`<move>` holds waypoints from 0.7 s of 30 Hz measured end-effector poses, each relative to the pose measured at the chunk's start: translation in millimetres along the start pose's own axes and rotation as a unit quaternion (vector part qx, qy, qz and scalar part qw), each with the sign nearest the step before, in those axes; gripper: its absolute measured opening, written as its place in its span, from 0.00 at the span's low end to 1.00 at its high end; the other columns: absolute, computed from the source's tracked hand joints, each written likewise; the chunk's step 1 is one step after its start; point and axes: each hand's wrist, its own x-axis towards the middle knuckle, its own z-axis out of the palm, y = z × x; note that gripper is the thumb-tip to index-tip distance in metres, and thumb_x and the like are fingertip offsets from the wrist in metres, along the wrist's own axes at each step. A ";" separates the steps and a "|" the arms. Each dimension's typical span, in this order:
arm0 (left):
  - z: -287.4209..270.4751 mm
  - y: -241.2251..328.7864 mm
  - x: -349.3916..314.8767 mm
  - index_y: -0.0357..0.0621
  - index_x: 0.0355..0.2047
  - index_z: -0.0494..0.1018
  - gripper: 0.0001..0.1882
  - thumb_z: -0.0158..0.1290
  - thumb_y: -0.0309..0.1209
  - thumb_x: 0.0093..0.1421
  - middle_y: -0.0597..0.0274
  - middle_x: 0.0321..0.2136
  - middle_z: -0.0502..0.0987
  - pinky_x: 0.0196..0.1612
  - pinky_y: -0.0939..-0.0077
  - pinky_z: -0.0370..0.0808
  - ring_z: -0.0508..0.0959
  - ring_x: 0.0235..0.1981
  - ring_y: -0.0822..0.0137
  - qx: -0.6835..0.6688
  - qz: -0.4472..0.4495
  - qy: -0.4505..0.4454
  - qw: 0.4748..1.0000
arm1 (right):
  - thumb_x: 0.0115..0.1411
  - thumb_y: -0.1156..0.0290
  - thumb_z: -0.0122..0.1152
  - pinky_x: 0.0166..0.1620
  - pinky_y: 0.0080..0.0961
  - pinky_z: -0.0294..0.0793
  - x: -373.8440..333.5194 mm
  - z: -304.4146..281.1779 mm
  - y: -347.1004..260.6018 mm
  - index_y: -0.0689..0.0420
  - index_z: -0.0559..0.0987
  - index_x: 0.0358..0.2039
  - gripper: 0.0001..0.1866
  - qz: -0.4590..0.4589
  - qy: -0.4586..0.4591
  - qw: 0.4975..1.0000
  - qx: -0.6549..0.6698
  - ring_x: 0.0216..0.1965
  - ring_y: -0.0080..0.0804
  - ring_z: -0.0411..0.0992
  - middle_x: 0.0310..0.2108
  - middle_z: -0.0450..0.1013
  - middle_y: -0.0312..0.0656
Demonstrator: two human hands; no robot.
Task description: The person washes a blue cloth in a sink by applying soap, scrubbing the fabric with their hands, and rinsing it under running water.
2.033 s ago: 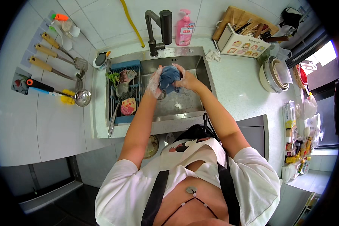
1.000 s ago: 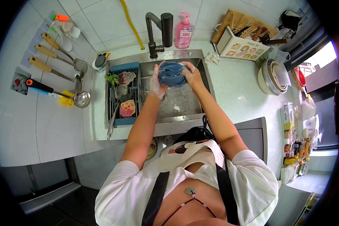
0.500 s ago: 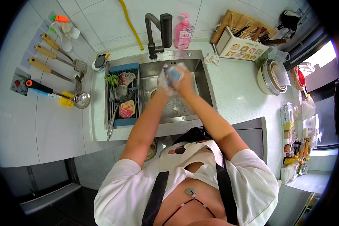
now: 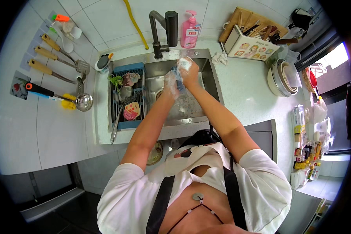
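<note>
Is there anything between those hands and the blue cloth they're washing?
Nothing solid that I can see. The left hand and right hand both grip the blue cloth directly, with white suds on them. The rack sits to their left, the tap beyond.

White tiled walls (image 4: 62, 128) edge a pale counter (image 4: 247, 91); window (image 4: 336, 57) bright, floor (image 4: 70, 215) seemingly dark.

The cloth (image 4: 179, 80), blue and crumpled, is gripped in a tight bunch between the left hand (image 4: 170, 82) and the right hand (image 4: 189, 72), touching both; they hide much of it, leaving a narrow, creased strip visible between them.
</note>
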 end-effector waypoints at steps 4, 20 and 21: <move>-44.0 -26.6 36.0 0.49 0.37 0.68 0.11 0.41 0.37 0.57 0.64 0.32 0.72 0.33 0.76 0.72 0.73 0.32 0.71 0.100 0.100 -0.083 0.987 | 0.39 0.68 0.59 0.37 0.32 0.65 -28.7 22.3 -3.1 0.58 0.73 0.29 0.14 -0.143 0.059 0.988 -0.030 0.34 0.48 0.66 0.29 0.69 0.49; -21.6 24.9 -13.0 0.44 0.32 0.69 0.11 0.43 0.38 0.57 0.67 0.27 0.72 0.32 0.78 0.71 0.73 0.27 0.73 -0.044 0.042 0.064 0.996 | 0.57 0.51 0.45 0.15 0.19 0.69 -16.1 -21.4 1.4 0.53 0.65 0.40 0.20 0.261 -0.174 0.947 0.074 0.17 0.30 0.70 0.31 0.68 0.41; -37.2 19.3 -7.0 0.45 0.37 0.66 0.15 0.45 0.42 0.57 0.65 0.34 0.70 0.35 0.77 0.71 0.73 0.33 0.71 -0.027 0.056 0.033 0.998 | 0.54 0.53 0.52 0.15 0.18 0.70 -14.1 -25.9 -2.4 0.53 0.64 0.42 0.21 0.237 -0.181 0.952 0.070 0.21 0.31 0.71 0.32 0.68 0.41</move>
